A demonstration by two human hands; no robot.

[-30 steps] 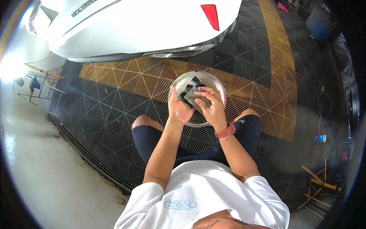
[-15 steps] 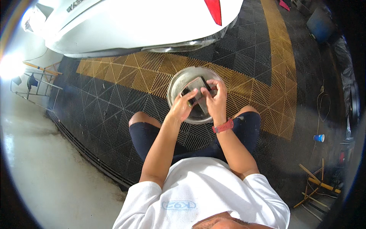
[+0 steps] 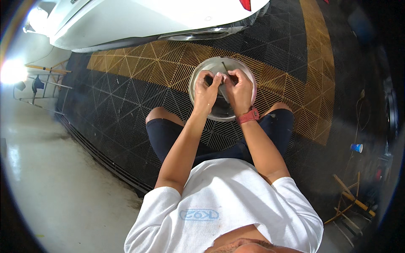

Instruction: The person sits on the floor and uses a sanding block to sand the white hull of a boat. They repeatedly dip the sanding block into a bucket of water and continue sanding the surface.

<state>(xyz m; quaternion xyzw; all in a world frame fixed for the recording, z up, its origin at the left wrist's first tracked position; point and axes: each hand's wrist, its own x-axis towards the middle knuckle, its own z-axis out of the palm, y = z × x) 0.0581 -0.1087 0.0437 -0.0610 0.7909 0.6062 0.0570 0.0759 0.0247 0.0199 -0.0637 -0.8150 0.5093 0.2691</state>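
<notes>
Between my knees stands a round, pale metal basin (image 3: 192, 87), its inside partly hidden by my hands. Over it, my left hand (image 3: 206, 92) has its fingers curled and its thumb pointing up and inward. My right hand (image 3: 239, 89), with a red watch strap on the wrist, is bent the same way close beside it. Both grip a flat grey-and-black piece (image 3: 224, 66), of which a thin dark edge shows past the fingers. The rest is covered, and its exact kind cannot be made out.
Ahead is the lower body of a white car (image 3: 160, 23). Black and tan slatted floor tiles (image 3: 135, 63) lie around me. A metal-and-yellow stand (image 3: 44, 86) with a bright lamp (image 3: 12, 72) is at left. A blue cup (image 3: 357, 147) and a yellow-legged stand (image 3: 354, 200) are at right.
The flat piece has turned from showing its broad face to showing mostly a thin edge. My fingers have curled more around it. The whole view has shifted slightly.
</notes>
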